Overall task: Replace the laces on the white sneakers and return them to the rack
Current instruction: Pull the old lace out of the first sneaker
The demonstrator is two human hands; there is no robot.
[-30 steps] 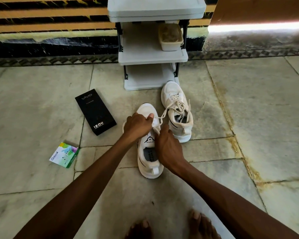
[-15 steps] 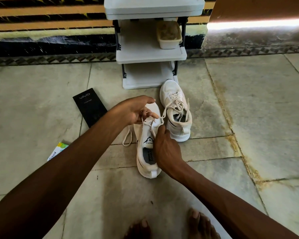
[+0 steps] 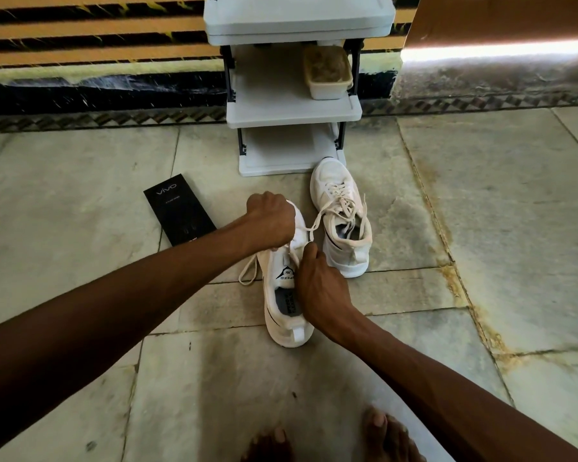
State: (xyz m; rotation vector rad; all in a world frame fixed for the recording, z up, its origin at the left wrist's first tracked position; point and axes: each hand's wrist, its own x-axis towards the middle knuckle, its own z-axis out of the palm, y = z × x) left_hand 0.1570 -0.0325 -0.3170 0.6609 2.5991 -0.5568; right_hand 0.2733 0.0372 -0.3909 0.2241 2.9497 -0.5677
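Your left grip (image 3: 271, 225) is curled tight over the front of the near sneaker (image 3: 286, 315), which lies on the floor under both hands. Your right grip (image 3: 321, 288) pinches a lace (image 3: 315, 221) just beside the tongue. The far sneaker (image 3: 344, 241) stands just beyond the right grip, its toe at the foot of the rack (image 3: 291, 115). The rack's middle shelf holds a tub (image 3: 327, 73) of brownish stuff. A black box (image 3: 177, 213) lies left of the left grip.

Left grip (image 3: 271, 225) curled tight, knuckles up — right grip (image 3: 321, 288) pinching.
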